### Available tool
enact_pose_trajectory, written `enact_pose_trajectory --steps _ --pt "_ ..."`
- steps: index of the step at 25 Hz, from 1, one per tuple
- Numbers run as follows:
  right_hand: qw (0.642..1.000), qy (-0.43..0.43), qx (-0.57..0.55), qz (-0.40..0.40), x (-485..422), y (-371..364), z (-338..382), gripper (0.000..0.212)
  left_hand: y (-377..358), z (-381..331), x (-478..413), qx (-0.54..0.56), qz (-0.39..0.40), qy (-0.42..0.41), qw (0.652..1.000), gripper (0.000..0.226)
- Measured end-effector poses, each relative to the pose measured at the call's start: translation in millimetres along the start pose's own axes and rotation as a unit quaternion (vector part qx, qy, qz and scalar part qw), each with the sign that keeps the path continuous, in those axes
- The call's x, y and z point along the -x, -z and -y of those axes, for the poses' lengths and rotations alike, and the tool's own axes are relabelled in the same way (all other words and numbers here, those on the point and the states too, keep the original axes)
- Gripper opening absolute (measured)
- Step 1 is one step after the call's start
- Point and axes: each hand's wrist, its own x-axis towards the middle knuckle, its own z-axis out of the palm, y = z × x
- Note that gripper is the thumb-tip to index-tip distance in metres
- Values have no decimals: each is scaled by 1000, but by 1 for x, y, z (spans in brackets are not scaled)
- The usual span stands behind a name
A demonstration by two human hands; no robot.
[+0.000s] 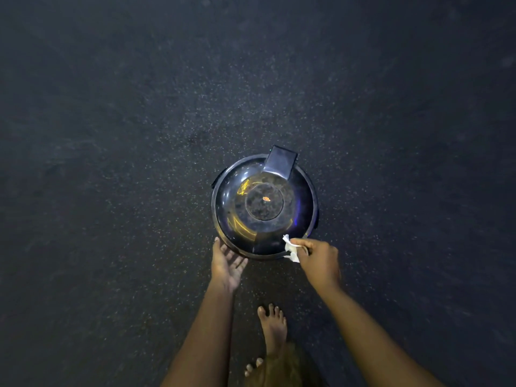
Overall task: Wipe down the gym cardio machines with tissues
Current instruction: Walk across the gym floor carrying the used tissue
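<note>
Speckled dark floor (111,163); right hand (318,259) pinches crumpled white tissue (290,248).

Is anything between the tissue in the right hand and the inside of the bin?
Nothing visible does. The right hand holds the tissue at the near rim of the bin, whose mouth looks open.

Left hand (227,259), right hand (318,261): bare, no gloves. Forearms (203,331) uncovered. Forward foot (272,328) unshod. Ochre-brown fabric (282,367) just behind that foot; bare toes (252,365) beside it.
</note>
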Motion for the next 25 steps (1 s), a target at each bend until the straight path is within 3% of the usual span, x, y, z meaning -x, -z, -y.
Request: enact_pose_trajectory --steps 6,8,12,17,22,25 --pt "1000 -7 -10 -15 -1 4 12 23 -10 -13 5 -101 -63 23 993 58" --pt "1000 -9 -15 -23 3 8 15 22 -9 -17 15 -134 -42 23 990 52" --pt "997 -13 -59 -53 21 30 36 24 -7 -21 46 -75 13 -17 997 9" --pt "988 -50 -134 -61 39 59 70 24 -37 -60 92 -77 46 -34 995 3" --pt "966 -165 -193 -36 36 48 81 25 -88 -112 116 -121 87 -41 988 14" --pt "942 -227 -245 -22 27 31 91 25 -107 -127 122 -149 115 -22 982 7"
